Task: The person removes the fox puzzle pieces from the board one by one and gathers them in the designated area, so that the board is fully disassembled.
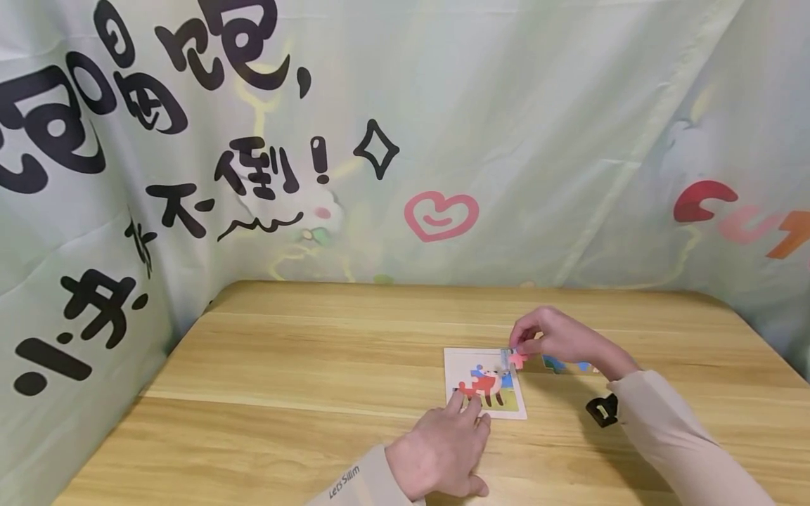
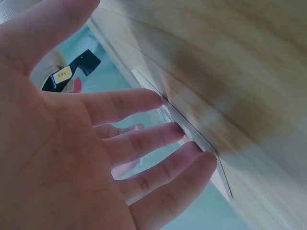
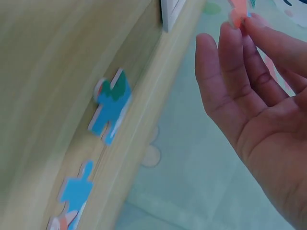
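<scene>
A white-bordered puzzle board [image 1: 451, 365], partly filled with an animal picture, lies flat on the wooden table. My left hand [image 1: 443, 446] rests its fingertips on the board's near edge, the fingers spread and fairly straight. Above the board's far right corner, my right hand [image 1: 557, 339] pinches a pink puzzle piece [image 1: 517, 360] between thumb and fingers. In the right wrist view the piece [image 3: 238, 13] shows at the fingertips, partly cut off by the frame. Whether it touches the board, I cannot tell.
Loose puzzle pieces lie right of the board, among them a blue-green one [image 3: 113, 108] and a blue one [image 3: 76, 194]. A small black object [image 1: 602, 410] sits by the right sleeve. A printed curtain [image 1: 544, 140] hangs behind the table.
</scene>
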Demonstrator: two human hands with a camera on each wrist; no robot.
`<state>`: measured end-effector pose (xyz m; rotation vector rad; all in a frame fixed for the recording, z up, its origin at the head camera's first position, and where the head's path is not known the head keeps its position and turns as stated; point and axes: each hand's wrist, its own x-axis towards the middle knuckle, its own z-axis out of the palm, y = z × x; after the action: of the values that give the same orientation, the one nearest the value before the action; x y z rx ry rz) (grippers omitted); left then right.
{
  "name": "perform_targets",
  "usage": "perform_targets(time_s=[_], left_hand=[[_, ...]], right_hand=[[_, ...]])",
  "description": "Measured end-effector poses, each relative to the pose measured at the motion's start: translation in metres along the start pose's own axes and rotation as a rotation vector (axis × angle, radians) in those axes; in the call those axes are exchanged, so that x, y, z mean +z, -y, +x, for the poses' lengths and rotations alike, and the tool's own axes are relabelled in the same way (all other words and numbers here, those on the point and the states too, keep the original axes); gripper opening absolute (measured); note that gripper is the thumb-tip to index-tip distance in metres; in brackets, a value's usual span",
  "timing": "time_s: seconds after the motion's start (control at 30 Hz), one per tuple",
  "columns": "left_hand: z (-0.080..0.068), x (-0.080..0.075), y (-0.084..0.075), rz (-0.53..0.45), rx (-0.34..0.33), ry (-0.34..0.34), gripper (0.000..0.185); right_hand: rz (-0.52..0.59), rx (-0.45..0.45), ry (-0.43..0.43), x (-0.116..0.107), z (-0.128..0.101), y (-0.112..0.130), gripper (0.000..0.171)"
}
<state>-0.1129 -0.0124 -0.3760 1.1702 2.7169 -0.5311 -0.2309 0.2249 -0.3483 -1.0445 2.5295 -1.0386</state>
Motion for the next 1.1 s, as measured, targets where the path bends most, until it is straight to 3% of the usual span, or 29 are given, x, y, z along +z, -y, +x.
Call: perform_targets(time_s=[0.27,0.87,1.1], left_hand=[[0.000,-0.002,0.001,-0.009,0.005,0.003,0.085],[-0.001,0.000,0.000,-0.032,0.000,-0.001,0.084],[0.000,-0.001,0.001,-0.026,0.009,-0.008,0.084]], right_hand=[[0.014,0.013,-0.008,-0.007,-0.014,-0.003,0.016],[-0.005,-0.053,-0.078,-0.012,-0.054,-0.021,0.021],[-0.001,-0.024,-0.063,-0.013,-0.063,-0.026,0.021]])
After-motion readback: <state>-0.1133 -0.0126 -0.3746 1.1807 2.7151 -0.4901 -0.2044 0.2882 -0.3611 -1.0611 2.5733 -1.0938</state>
